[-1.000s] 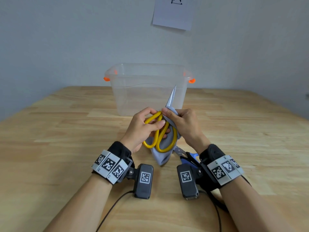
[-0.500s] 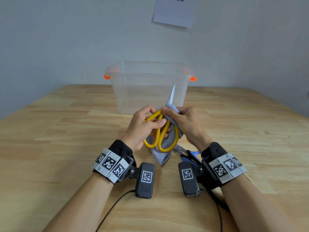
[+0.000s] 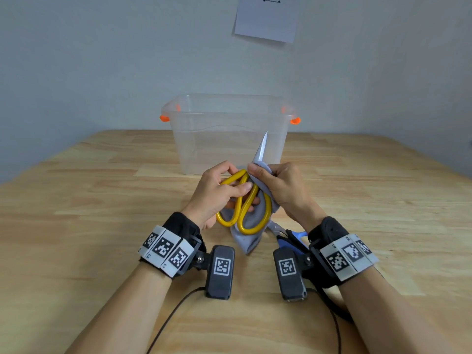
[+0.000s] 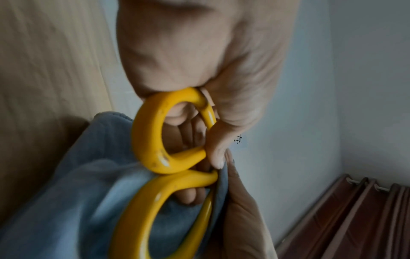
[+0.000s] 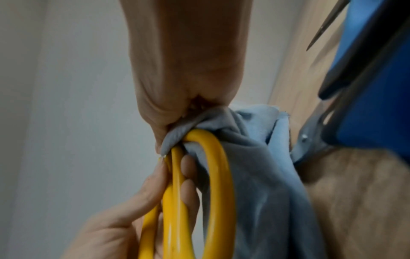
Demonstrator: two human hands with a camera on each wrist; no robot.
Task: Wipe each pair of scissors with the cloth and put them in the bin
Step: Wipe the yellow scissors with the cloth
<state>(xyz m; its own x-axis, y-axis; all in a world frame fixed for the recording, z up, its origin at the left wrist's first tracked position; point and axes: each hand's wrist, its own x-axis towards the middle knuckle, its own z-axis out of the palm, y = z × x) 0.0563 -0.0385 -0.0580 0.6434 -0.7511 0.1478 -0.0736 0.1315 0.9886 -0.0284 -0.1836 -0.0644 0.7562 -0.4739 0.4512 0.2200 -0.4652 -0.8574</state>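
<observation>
From the head view, the wiping step is under way: just in front of the bin (image 3: 229,134), the left hand (image 3: 217,192) grips the yellow scissors (image 3: 245,208) by the loops, and the right hand (image 3: 281,187) pinches the cloth (image 3: 249,238) round the blade base (tip upward). Blue scissors (image 3: 291,237) lie nearer than the bin, unwiped. In the left wrist view, fingers (image 4: 190,194) thread the loops. In the right wrist view, cloth wraps the handle top. Next, I judge, comes a stroke toward the tip, minding the edge.
</observation>
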